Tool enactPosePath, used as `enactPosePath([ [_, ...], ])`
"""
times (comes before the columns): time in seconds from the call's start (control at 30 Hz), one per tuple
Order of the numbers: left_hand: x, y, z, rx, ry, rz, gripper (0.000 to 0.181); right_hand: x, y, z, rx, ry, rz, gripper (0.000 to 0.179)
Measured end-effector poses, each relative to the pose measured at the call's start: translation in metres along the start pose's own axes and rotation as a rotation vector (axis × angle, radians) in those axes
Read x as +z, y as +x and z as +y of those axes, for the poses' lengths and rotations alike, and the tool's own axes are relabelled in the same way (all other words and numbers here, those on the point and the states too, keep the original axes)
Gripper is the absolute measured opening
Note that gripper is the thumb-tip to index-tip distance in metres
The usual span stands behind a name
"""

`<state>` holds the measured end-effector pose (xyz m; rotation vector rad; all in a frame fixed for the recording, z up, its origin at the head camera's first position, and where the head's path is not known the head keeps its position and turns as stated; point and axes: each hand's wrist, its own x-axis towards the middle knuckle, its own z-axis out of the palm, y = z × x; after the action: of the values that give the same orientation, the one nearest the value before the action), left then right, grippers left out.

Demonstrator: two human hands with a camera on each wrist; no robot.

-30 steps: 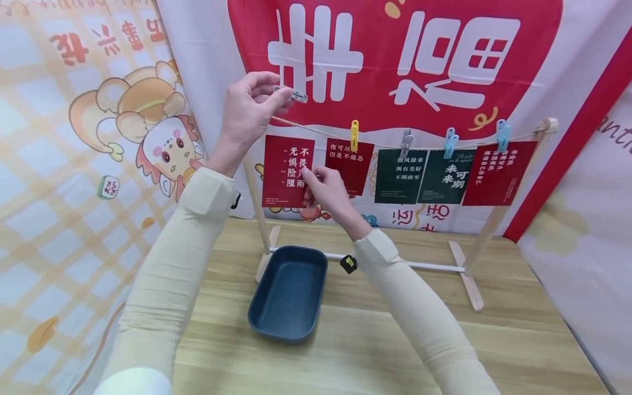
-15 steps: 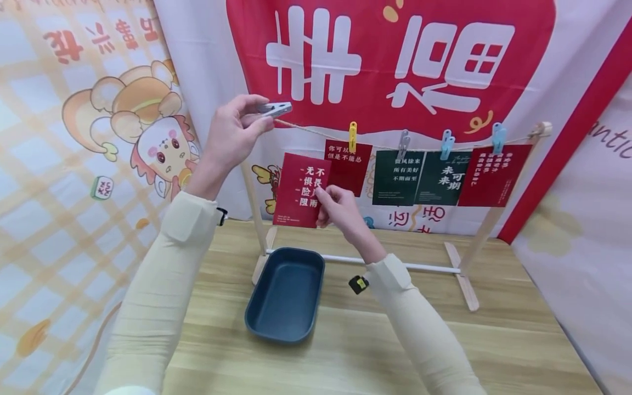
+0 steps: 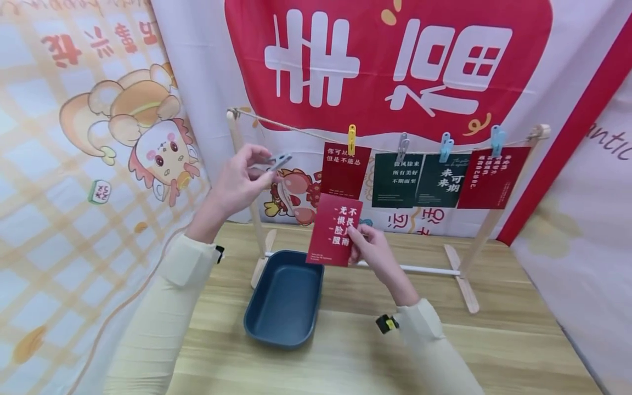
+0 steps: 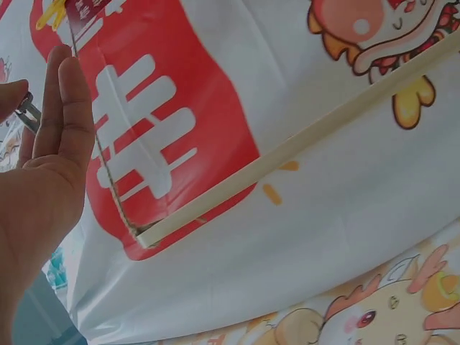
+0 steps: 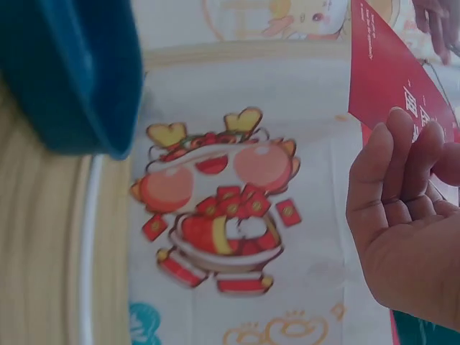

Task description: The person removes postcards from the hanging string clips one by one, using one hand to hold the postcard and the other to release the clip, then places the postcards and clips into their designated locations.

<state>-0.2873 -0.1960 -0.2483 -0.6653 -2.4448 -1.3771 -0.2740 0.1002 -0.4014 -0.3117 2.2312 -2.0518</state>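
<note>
My left hand (image 3: 241,181) pinches a small grey clothespin (image 3: 279,162) in front of the left post (image 3: 244,181) of the wooden rack, below the string (image 3: 296,127). In the left wrist view only the tip of the clothespin (image 4: 27,113) shows behind my fingers (image 4: 68,100). My right hand (image 3: 371,249) holds a red card (image 3: 335,230) with white characters by its right edge, above the far end of the dark blue tray (image 3: 286,299). The right wrist view shows the red card (image 5: 395,86) against my fingers (image 5: 392,180).
Several cards hang from the string on pegs: a red card (image 3: 345,170) under a yellow peg (image 3: 351,139), two dark green cards (image 3: 419,180), another red card (image 3: 491,176). The rack stands on a wooden table (image 3: 494,351) before a printed backdrop (image 3: 385,60). The tray (image 5: 68,72) fills the right wrist view's top left.
My left hand has come down from the string with the clothespin. My right hand has lowered the freed red card down and to the right, towards the tray.
</note>
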Motion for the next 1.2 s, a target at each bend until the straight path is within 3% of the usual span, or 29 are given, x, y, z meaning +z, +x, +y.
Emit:
enactPosePath([
  [0.33,0.015,-0.03,-0.035,-0.023,-0.02,-0.031,0.03,-0.028,-0.028,0.021,0.071,-0.089,0.029,0.043],
  [0.7,0.031,-0.056,-0.073,-0.138,0.037,-0.103,0.03,-0.059,-0.042,0.045,0.123,-0.168,0.017,0.047],
  [1.03,0.066,-0.075,-0.108,-0.187,0.146,-0.179,0.026,-0.097,-0.066,0.084,0.196,-0.181,0.016,0.045],
  [1.2,0.083,-0.088,-0.127,-0.207,0.295,-0.2,0.027,-0.112,-0.078,0.099,0.24,-0.194,-0.004,0.045],
])
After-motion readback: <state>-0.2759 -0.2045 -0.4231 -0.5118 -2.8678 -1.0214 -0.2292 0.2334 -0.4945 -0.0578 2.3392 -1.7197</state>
